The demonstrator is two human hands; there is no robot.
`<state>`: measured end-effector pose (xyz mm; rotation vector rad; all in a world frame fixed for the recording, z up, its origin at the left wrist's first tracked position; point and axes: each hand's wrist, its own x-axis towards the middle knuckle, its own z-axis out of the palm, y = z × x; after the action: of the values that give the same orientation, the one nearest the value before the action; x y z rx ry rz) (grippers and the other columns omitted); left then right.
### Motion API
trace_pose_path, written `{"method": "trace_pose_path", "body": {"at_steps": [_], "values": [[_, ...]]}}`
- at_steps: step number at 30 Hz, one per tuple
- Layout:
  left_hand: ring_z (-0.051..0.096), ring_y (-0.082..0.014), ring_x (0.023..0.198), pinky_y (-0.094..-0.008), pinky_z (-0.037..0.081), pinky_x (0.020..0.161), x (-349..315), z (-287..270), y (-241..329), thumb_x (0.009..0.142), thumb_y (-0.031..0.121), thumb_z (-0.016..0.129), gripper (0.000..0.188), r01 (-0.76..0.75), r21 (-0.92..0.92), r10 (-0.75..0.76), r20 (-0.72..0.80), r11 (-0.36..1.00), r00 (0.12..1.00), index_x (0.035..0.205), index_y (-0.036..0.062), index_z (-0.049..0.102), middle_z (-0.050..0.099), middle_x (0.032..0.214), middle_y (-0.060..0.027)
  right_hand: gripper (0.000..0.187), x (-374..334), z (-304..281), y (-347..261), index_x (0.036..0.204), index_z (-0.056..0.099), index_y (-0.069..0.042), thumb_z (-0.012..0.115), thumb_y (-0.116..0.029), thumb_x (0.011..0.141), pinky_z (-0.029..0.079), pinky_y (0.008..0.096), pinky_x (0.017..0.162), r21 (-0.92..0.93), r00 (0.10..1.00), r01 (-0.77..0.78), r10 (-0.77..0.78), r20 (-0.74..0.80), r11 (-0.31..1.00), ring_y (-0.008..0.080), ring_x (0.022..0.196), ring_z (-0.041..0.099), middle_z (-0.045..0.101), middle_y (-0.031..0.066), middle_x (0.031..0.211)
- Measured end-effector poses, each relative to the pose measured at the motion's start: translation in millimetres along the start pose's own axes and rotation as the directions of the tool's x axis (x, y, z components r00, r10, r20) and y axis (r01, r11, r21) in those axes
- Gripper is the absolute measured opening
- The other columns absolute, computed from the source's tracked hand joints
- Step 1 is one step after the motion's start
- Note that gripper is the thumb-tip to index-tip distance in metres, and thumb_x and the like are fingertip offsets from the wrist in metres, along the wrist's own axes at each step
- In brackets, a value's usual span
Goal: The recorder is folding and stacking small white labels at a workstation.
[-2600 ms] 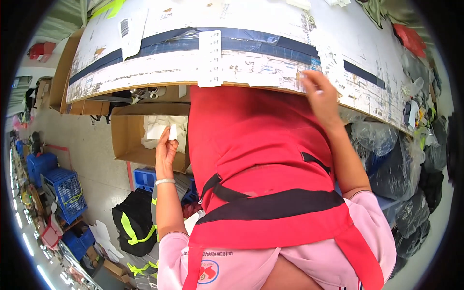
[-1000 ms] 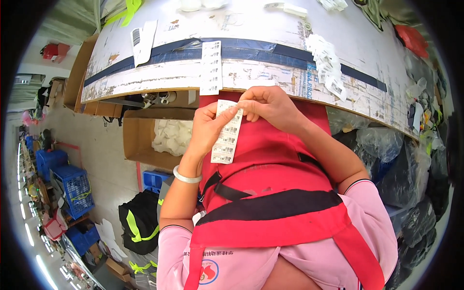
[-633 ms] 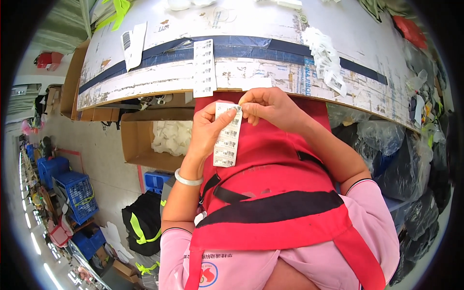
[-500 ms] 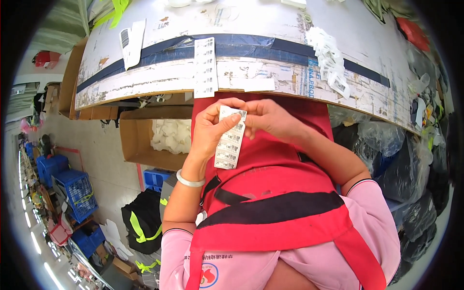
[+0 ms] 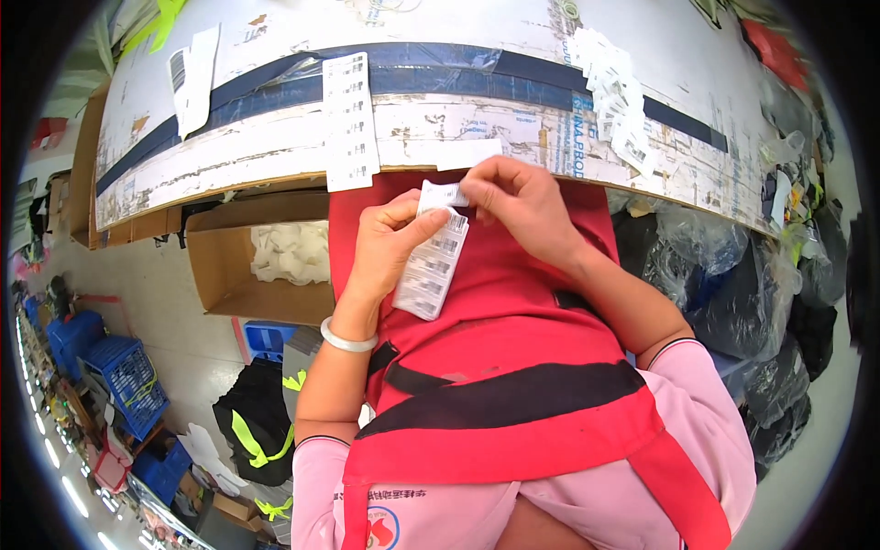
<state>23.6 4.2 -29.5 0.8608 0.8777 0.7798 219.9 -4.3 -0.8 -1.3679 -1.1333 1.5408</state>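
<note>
My left hand is closed on a narrow stack of barcode label strips, thumb on its front face. At the upper end of the stack, my right hand pinches a small white label between thumb and fingers. That label's lower edge meets the stack; whether it is fully apart from it I cannot tell. Both hands are over the red apron, just in front of the worktop. Another barcode label strip lies on the worktop, its near end over the edge.
The cardboard-covered worktop carries a blank white strip, a pointed white tag and a heap of white labels. Below left, an open carton holds crumpled white paper. Plastic-wrapped bundles crowd the right; a blue crate stands left.
My right hand has moved up and away from the stack, drawing the top label outward. The left hand still holds the stack. The whole view has shifted slightly.
</note>
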Motion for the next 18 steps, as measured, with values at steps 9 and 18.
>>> {"method": "trace_pose_path", "body": {"at_steps": [9, 18], "values": [[0.060, -0.0059, 0.061, -0.0189, 0.046, 0.054, -4.4, -27.6, -34.3, 0.088, 0.015, 0.069, 0.015, 0.196, -0.263, -0.248, -0.180, 0.944, 0.952, 0.094, 0.0013, 0.069, 0.068, 0.078, -0.0025, 0.042, 21.9, -31.6, -2.5, 0.120, 0.057, -0.011, 0.071, -0.012, 0.081, 0.049, 0.0302, 0.076, -0.491, 0.917, 0.301, -0.389, -0.085, 0.817, 0.0193, 0.081, 0.060, 0.065, 0.0049, 0.087], [0.060, -0.0055, 0.062, -0.0190, 0.047, 0.055, -3.8, -27.9, -35.7, 0.089, 0.017, 0.068, 0.018, 0.187, -0.248, -0.228, -0.147, 0.951, 0.963, 0.097, 0.0006, 0.069, 0.068, 0.079, -0.0018, 0.066, 37.9, -2.0, 22.7, 0.131, 0.050, -0.017, 0.076, -0.009, 0.072, 0.043, 0.0394, 0.094, -0.772, 0.793, 0.463, -0.592, 0.141, 0.436, 0.0303, 0.106, 0.052, 0.060, 0.0085, 0.110]]}}
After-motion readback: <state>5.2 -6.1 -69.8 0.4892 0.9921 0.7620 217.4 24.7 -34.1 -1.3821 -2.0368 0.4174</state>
